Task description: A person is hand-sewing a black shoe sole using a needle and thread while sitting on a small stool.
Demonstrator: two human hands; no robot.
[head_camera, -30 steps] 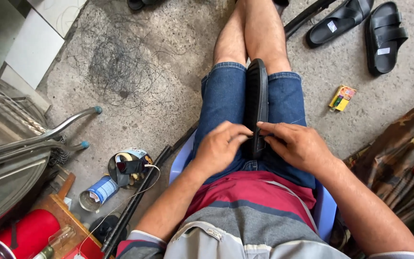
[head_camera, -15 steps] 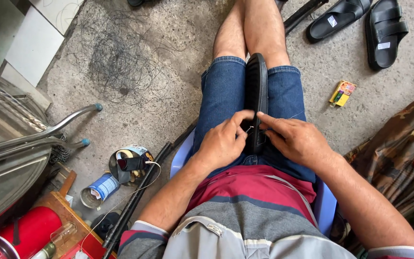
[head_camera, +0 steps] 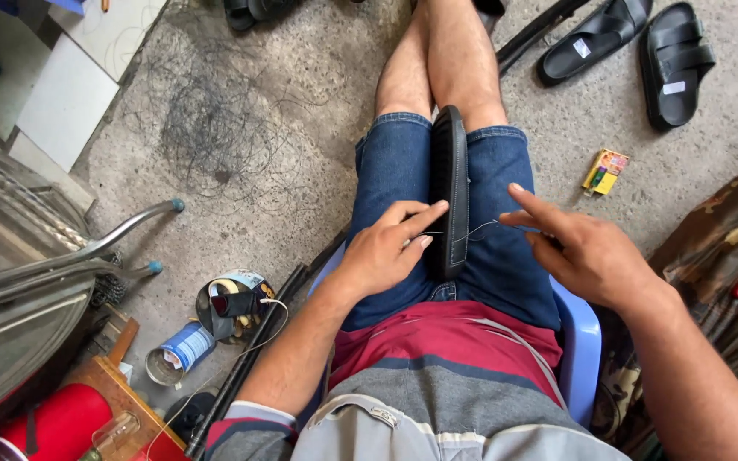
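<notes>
The left hand [head_camera: 383,252] is pressing its fingers against the near edge of a black sandal [head_camera: 450,183], which is lying lengthwise along the lap between the thighs, sole side turned toward that hand; the right hand [head_camera: 587,252] is sitting just to the other side, fingers pinched narrow on a thin thread [head_camera: 471,230] that is running taut from the sandal's edge to its fingertips; whether a needle is in that pinch is too small to tell; the sandal is looking like moulded rubber or foam, so it is probably light, springy and somewhat stiff along its length, and it is likely best steadied by its rim, as the left hand is doing, while the thread is fine and liable to slip or snap under a hard tug; beyond the right hand, on rough grey concrete floor [head_camera: 301,128], a pair of black sandals [head_camera: 625,47] is lying, with a small yellow box [head_camera: 606,171] nearer; out past the left hand, low on the floor, a blue tin can [head_camera: 177,352] and a roll of tape [head_camera: 237,303] are sitting beside metal chair legs [head_camera: 113,235]; a blue plastic stool [head_camera: 581,341] is showing under the right forearm
</notes>
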